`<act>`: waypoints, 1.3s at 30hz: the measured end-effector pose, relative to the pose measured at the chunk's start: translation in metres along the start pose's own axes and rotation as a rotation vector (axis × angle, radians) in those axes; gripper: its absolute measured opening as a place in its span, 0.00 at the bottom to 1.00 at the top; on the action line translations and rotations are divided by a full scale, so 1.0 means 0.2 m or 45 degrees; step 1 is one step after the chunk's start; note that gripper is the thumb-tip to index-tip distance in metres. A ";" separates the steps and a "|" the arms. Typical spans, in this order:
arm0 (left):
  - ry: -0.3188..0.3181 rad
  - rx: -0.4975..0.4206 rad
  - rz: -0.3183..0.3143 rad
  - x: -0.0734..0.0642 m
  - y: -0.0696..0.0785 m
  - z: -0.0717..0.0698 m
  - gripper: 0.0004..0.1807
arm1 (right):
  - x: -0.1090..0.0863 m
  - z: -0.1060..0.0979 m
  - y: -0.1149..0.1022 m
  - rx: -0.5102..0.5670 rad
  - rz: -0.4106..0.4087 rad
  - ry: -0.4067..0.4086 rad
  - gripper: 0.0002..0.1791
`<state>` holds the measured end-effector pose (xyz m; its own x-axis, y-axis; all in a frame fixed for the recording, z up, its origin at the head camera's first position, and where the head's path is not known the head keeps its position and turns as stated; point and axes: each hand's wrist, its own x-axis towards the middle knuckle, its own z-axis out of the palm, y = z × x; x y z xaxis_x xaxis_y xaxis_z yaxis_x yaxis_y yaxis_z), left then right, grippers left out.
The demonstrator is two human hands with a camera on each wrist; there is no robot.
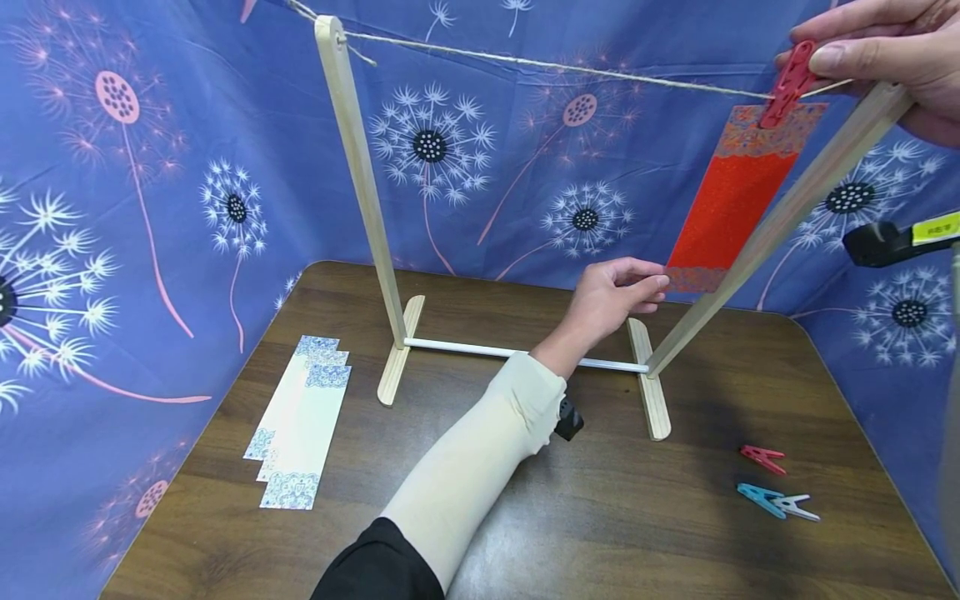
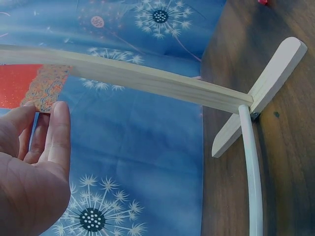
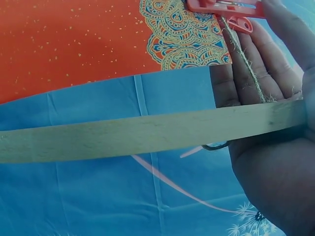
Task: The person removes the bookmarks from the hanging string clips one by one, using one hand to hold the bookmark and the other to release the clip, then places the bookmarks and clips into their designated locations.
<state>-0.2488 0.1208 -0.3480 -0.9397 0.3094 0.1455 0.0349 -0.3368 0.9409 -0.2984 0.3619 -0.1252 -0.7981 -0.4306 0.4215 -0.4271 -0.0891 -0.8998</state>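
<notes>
A red paper strip (image 1: 731, 200) with patterned ends hangs from the twine (image 1: 525, 60) near the right post. At its top edge sits a red clothespin (image 1: 789, 83), which my right hand (image 1: 892, 62) pinches between thumb and fingers. In the right wrist view the clothespin (image 3: 226, 7) lies across the strip's patterned end (image 3: 187, 34) and the twine (image 3: 246, 61). My left hand (image 1: 611, 292) pinches the strip's lower left corner; the left wrist view shows thumb and fingertips at that patterned end (image 2: 47, 88).
The wooden right post (image 1: 780, 225) stands just in front of the strip; the left post (image 1: 363, 175) is joined to it by a white rod (image 1: 465, 347). Several pale patterned strips (image 1: 307, 425) overlap at left. A red clothespin (image 1: 763, 458), a blue one (image 1: 761, 498) and a white one (image 1: 797, 506) lie at right.
</notes>
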 end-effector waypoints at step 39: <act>-0.053 0.069 0.036 -0.04 -0.04 -0.07 0.09 | 0.00 -0.12 0.03 -0.042 -0.071 0.222 0.15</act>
<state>-0.2465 0.1078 -0.3619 -0.9233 0.3372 0.1837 0.0805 -0.2978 0.9512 -0.3116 0.3836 -0.1272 -0.8332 -0.2635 0.4861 -0.4840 -0.0776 -0.8716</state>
